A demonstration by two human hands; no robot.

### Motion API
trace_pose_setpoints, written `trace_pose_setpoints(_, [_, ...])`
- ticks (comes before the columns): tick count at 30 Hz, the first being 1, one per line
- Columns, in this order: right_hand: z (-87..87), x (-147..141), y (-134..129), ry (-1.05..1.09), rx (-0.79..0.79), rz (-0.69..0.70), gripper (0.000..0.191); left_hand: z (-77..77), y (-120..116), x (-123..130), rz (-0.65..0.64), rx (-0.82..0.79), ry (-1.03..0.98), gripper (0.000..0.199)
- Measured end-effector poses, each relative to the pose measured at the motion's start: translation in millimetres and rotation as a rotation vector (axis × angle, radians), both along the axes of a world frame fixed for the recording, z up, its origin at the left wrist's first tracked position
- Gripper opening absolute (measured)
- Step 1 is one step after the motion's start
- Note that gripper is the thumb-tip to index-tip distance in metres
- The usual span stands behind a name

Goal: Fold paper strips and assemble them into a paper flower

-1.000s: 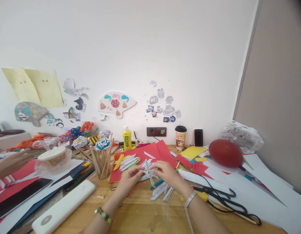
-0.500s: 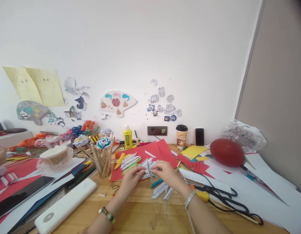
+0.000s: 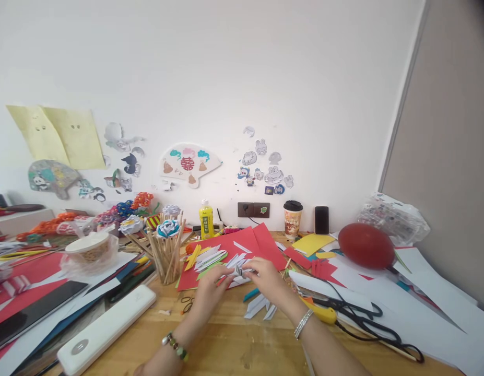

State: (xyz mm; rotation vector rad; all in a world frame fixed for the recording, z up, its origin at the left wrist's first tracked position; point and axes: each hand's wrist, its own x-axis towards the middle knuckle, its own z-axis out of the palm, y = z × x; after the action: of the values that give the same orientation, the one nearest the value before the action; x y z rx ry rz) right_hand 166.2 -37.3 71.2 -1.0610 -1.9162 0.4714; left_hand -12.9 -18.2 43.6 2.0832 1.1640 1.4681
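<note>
A small folded white paper piece (image 3: 238, 271) is held between my two hands above the near edge of the red sheets (image 3: 229, 241). My left hand (image 3: 212, 284) pinches its left side, and my right hand (image 3: 265, 277) pinches its right side. Folded white strips (image 3: 210, 259) lie on the red paper beyond my left hand. More folded white pieces (image 3: 260, 306) rest on the wooden table below my right hand, beside a teal stick (image 3: 251, 294).
Left are a cup of sticks (image 3: 163, 258), a long white device (image 3: 106, 329) and a lidded bowl (image 3: 87, 248). Behind stand a yellow bottle (image 3: 206, 220) and a coffee cup (image 3: 292, 220). Right are black-handled scissors (image 3: 367, 324), a yellow tool (image 3: 323, 313) and a red balloon (image 3: 366, 246).
The paper piece, spread into several points before, now looks flatter and more compact between my fingers. Another person's hand at the far left has gone out of view.
</note>
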Motion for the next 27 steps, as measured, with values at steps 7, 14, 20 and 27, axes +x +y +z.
trace_pose_setpoints(7, [-2.3,-6,2,0.061,0.020,-0.076,0.020,-1.6,2,5,-0.036,-0.239,-0.128,0.028])
trace_pose_setpoints(14, [-15.1,-14,5,0.107,-0.076,-0.203,0.020,-2.8,-7,6,0.116,-0.037,-0.063,0.014])
trace_pose_setpoints(20, [-28.9,-15,7,-0.092,0.111,-0.141,0.018,-6.5,-7,8,0.119,-0.031,0.111,0.016])
trace_pose_setpoints(27, [-28.9,-9,5,-0.241,0.224,-0.243,0.017,-16.1,-3,5,0.230,0.135,0.449,0.028])
